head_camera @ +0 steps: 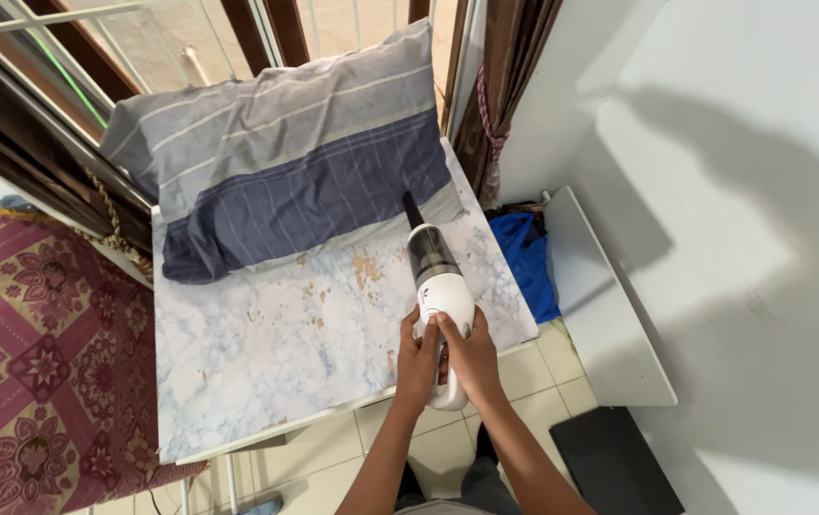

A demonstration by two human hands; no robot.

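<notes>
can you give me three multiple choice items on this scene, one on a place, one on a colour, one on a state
1. Where does the pillow lie?
A. at the far end of the marble-patterned table, by the window
B. on the tiled floor
C. on the patterned red bedspread

2. What colour is the body of the handheld vacuum?
A. red
B. white
C. green

3. How is the vacuum held?
A. by the left hand alone
B. by nobody
C. by both hands, the right hand beside the left

Answers:
1 A, it rests on the tabletop's far part under the window.
2 B, the casing is white, with a dark nozzle.
3 C, both hands wrap its handle.
</notes>
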